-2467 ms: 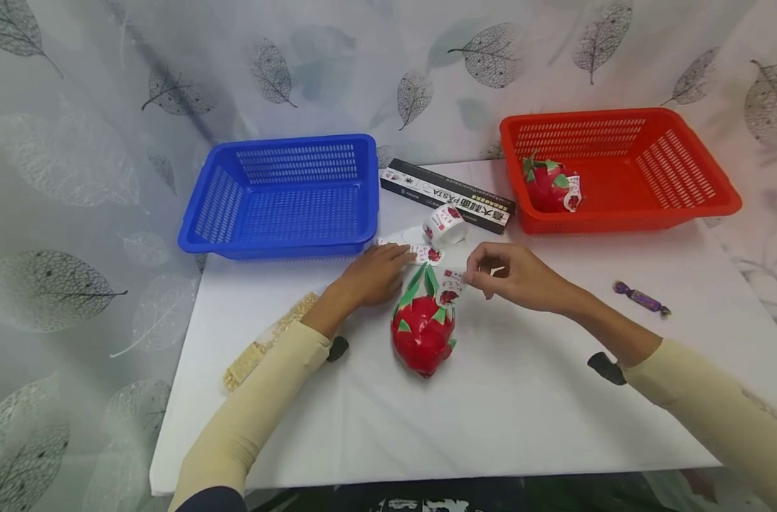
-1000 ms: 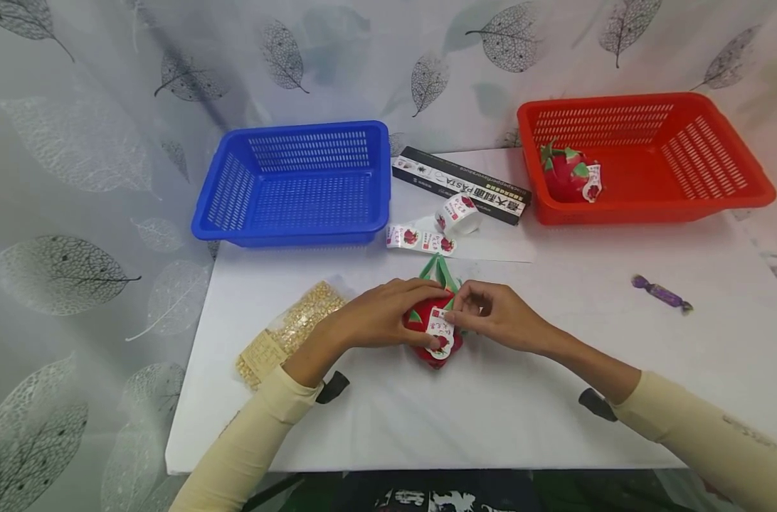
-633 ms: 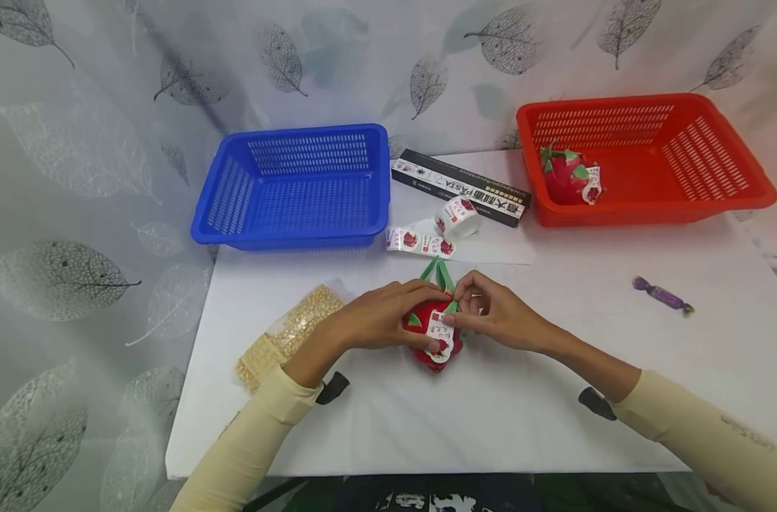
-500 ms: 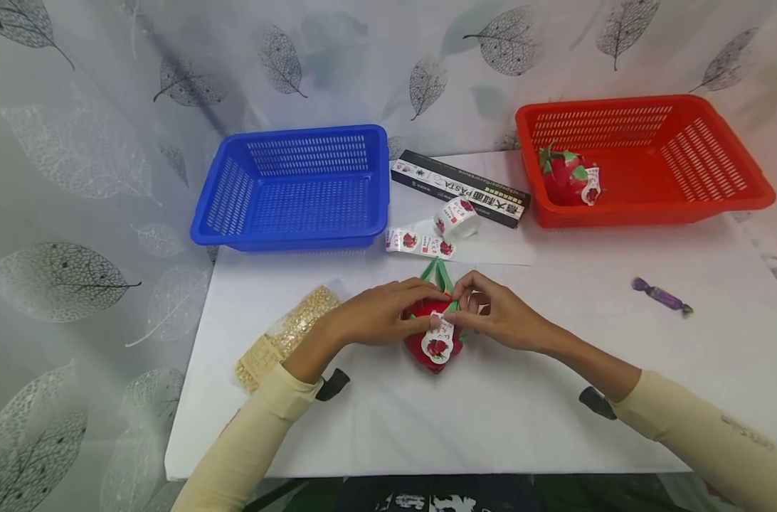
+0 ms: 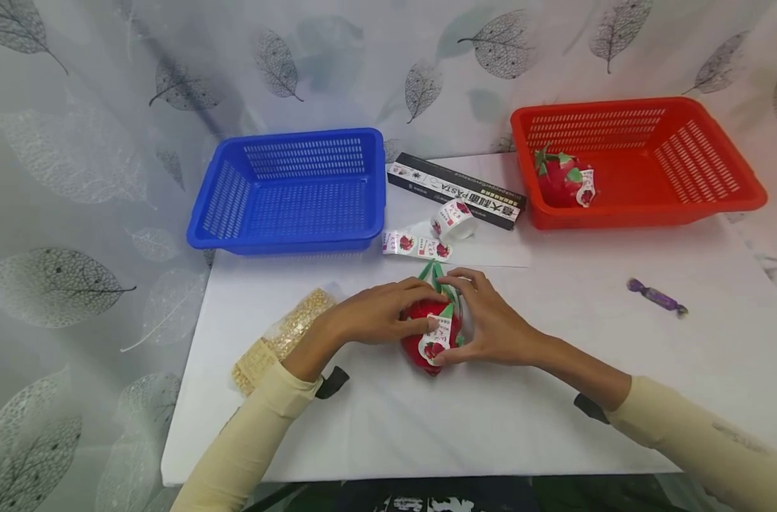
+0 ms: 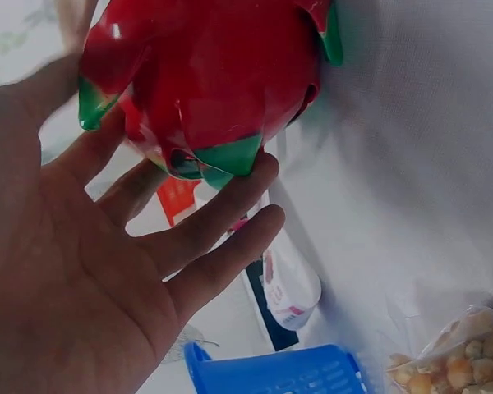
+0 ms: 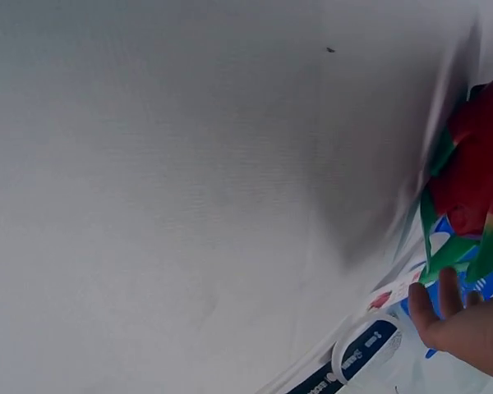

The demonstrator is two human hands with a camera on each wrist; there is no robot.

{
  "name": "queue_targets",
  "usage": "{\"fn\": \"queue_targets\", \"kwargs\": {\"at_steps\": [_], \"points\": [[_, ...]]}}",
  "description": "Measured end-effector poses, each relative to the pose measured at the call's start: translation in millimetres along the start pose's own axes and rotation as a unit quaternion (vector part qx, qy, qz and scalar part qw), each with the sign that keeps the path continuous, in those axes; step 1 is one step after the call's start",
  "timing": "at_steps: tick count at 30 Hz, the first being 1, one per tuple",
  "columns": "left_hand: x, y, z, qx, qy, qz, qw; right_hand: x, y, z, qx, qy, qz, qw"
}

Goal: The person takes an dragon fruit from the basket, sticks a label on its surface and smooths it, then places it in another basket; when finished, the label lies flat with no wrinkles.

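Note:
A red dragon fruit with green leaf tips (image 5: 414, 350) lies on the white table, its long leaves pointing away from me. A white label (image 5: 435, 347) with a fruit picture lies on its upper side. My left hand (image 5: 378, 313) holds the fruit from the left, thumb on the label. In the left wrist view the lower fingers are fanned under the fruit's leaf tips. My right hand (image 5: 499, 326) spans the right side, thumb at the label's lower end and index finger by the long leaves. The right wrist view shows fingertips (image 7: 419, 300) near those leaves.
A label roll (image 5: 452, 219) with a loose strip (image 5: 417, 246) and a black pasta box (image 5: 455, 190) lie behind. A blue basket (image 5: 286, 245) stands back left; a red basket (image 5: 651, 213) at right holds another labelled dragon fruit (image 5: 560, 181). A corn bag (image 5: 286, 334) and wrapped candy (image 5: 657, 297) lie aside.
The right hand has brought a label from behind the fruit onto it, then let go of the label's upper end and spread round the right side. The left hand has come onto the fruit.

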State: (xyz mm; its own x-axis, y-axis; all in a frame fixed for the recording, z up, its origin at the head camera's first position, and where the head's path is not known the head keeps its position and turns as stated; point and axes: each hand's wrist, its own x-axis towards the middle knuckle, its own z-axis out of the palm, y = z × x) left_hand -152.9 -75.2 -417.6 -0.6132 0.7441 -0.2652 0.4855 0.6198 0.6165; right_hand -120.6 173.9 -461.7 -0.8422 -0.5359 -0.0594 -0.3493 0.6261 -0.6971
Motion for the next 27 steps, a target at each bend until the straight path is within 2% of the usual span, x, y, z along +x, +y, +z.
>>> {"fn": "queue_targets", "kwargs": {"at_steps": [6,10,18,27], "points": [[-2.3,2.3,2.1,0.005,-0.018,-0.022,0.9996,1.9,2.6,2.9,0.010,-0.029,0.004,1.000],[-3.8,4.1,3.3,0.020,-0.016,-0.018,0.9995,2.8,3.3,2.5,0.006,-0.038,0.006,0.999],[-4.2,4.3,4.4,0.014,-0.009,-0.015,0.9997,2.1,5.0,2.5,-0.001,-0.042,0.007,0.999],[-3.6,2.4,1.7,0.026,-0.006,-0.012,0.9996,0.4,1.2,2.1,0.020,-0.053,0.014,0.998]]}}
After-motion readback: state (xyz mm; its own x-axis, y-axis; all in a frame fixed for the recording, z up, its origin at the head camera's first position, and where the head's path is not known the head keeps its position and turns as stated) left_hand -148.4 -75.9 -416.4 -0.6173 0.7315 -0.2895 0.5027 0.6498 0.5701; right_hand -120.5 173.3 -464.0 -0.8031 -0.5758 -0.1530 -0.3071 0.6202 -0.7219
